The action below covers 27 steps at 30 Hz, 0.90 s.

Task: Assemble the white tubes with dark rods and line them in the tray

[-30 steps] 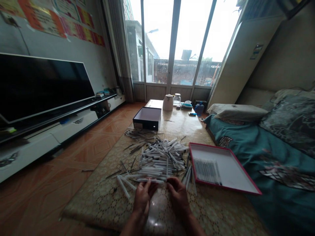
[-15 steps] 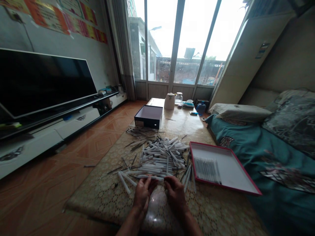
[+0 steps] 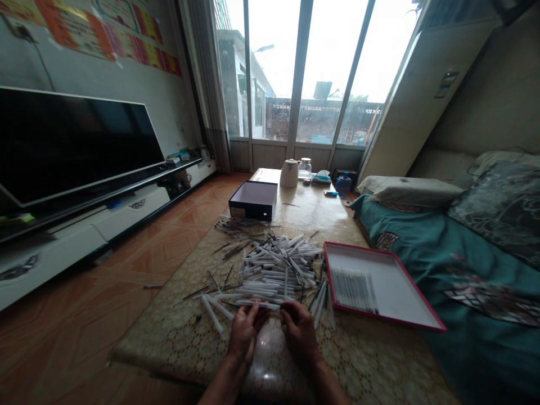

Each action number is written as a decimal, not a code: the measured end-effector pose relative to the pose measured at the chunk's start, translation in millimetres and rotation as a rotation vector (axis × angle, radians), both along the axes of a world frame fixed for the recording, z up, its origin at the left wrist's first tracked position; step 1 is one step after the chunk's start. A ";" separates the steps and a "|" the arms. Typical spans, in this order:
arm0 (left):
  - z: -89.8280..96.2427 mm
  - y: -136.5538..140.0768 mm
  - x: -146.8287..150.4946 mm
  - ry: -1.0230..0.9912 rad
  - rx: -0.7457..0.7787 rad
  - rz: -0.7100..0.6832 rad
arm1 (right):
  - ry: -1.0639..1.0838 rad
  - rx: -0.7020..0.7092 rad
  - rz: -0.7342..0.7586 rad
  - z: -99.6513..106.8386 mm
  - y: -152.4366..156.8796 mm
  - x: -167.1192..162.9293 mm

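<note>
Right now, a person holds a white pen (image 3: 265, 305) over the near part of the desk (image 3: 160, 337). The pen lies sideways, just in front of the big pile (image 3: 278, 264) of pens. The left hand (image 3: 244, 332) has its grip clamped on the pen, with the thumb on the near side. The right hand (image 3: 299, 332) has its fingers bent in at the pen's right end. That end is small and partly hidden, so one cannot tell if the right grip is clamped on it too.

Most pens in the pile are white, and thin dark sticks (image 3: 236, 250) lie mixed in and to the left. Two loose pens (image 3: 213, 315) lie near the left hand. More loose pens (image 3: 321, 304) lie between the pile and a pink-edged lid (image 3: 405, 287). Inside the lid, on its left side, a neat row (image 3: 354, 289) of pens lies side by side.

Behind the pile is a dark box (image 3: 252, 212) with a pale inside. Farther back on the desk are a pale jug (image 3: 289, 174), a glass jar (image 3: 305, 170) and some tissues (image 3: 322, 177). A big TV (image 3: 76, 146) is off to the left.
</note>
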<state>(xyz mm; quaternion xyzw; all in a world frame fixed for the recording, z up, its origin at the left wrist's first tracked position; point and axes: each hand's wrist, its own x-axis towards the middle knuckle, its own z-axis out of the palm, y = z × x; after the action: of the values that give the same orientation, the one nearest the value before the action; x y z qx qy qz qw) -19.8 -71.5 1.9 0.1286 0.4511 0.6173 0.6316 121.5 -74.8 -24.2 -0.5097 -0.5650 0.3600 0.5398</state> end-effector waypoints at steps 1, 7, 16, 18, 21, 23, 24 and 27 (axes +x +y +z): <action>-0.3 0.1 -0.1 0.000 0.003 -0.002 | 0.006 -0.006 0.001 -0.3 -0.1 -0.2; -3.2 1.2 -1.3 0.005 -0.001 -0.020 | 0.080 -0.057 0.034 -1.5 -1.1 -1.8; -5.2 0.6 -3.5 -0.006 0.015 -0.038 | 0.001 -0.089 0.036 2.4 -2.3 -1.9; -5.7 -0.1 -4.3 -0.011 0.029 -0.054 | -0.105 -0.040 0.030 0.6 -1.8 -1.4; -7.0 -1.3 -4.7 -0.011 0.045 -0.073 | -0.258 0.043 0.002 -2.0 -1.3 -1.8; -7.6 -1.7 -4.1 -0.010 0.040 -0.060 | -0.294 0.060 0.007 -2.0 -1.6 -2.7; -7.5 -1.6 -3.5 -0.011 0.034 -0.045 | -0.293 0.058 0.016 -1.4 -1.9 -3.1; -6.2 -0.2 -2.0 -0.014 0.012 -0.013 | -0.260 0.035 0.030 0.9 -3.0 -4.2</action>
<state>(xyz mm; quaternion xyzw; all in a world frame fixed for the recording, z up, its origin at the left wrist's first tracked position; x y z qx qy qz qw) -21.7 -71.7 -4.3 0.1309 0.4422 0.6166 0.6381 117.4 -77.8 -23.2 -0.5341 -0.6439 0.2889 0.4655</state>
